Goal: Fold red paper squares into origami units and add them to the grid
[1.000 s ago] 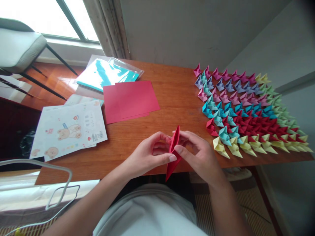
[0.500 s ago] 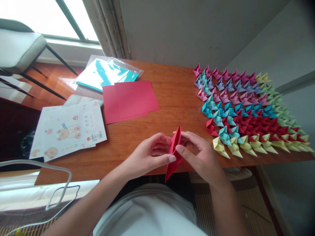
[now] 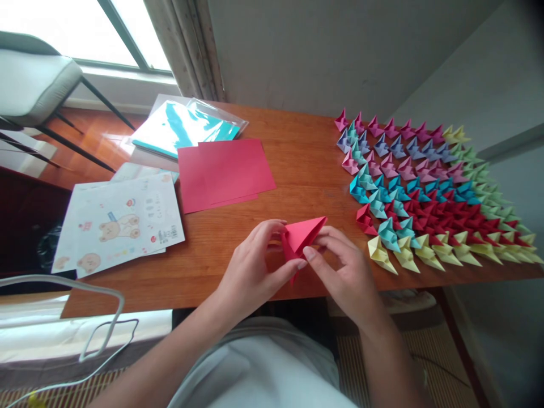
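both hands pinch one red folded paper (image 3: 301, 233), opening its layers above the near part of the table (image 3: 304, 161).

the left hand (image 3: 257, 263) is closed on the paper's left side and the right hand (image 3: 345, 267) grips it from the right, thumb tips close together at the lower middle; one pointed flap tilts up and to the right, its layers parted along that edge. to do this well, i'd keep the left pinch firm but light, let the right thumb ease the layers apart evenly, and press along the existing creases (the fingers hide the far side, so i can't tell how the back layers lie). pulling at one tip alone could wrinkle or tear the paper.
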Demonstrator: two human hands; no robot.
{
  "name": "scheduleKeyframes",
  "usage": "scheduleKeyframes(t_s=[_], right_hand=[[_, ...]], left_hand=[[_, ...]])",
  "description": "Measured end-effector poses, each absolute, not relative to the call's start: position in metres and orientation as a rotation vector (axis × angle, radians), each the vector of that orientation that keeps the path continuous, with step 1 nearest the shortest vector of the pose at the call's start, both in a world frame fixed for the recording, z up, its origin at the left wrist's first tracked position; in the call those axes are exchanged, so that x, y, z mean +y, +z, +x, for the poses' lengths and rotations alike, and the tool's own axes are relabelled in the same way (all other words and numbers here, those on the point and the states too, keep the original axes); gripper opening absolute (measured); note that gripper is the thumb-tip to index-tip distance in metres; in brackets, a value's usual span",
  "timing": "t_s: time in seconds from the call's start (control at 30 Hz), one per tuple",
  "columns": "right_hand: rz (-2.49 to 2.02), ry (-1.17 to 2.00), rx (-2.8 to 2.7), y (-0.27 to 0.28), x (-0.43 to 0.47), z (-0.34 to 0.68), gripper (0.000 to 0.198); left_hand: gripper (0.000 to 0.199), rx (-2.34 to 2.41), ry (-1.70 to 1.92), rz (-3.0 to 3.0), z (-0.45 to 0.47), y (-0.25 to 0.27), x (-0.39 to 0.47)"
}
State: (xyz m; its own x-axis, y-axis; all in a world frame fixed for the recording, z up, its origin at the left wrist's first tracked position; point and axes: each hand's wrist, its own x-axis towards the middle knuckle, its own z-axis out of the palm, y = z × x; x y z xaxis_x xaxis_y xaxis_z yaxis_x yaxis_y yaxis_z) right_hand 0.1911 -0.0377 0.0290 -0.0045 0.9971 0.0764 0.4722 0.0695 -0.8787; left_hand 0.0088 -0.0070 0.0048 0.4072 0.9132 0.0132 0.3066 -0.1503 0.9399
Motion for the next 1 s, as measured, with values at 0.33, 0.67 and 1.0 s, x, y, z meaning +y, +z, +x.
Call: scheduleKeyframes(t_s=[0.33,0.67,1.0], right_hand=[[-1.531,0.805,-1.579,0.028,-0.041,0.186,0.018],[-1.489,0.813,-1.601,0.027,-0.04,0.19,0.01],[-1.431,0.858,-1.632,0.024,-0.038,0.196,0.01]], left_hand=[[0.037,1.177,0.765,1.864,0.013,0.007,-0.011],[0.04,0.993,0.694,1.514,0.012,0.008,-0.01],[0.032,0.789,0.687,1.146,0.011,0.007,-0.008]])
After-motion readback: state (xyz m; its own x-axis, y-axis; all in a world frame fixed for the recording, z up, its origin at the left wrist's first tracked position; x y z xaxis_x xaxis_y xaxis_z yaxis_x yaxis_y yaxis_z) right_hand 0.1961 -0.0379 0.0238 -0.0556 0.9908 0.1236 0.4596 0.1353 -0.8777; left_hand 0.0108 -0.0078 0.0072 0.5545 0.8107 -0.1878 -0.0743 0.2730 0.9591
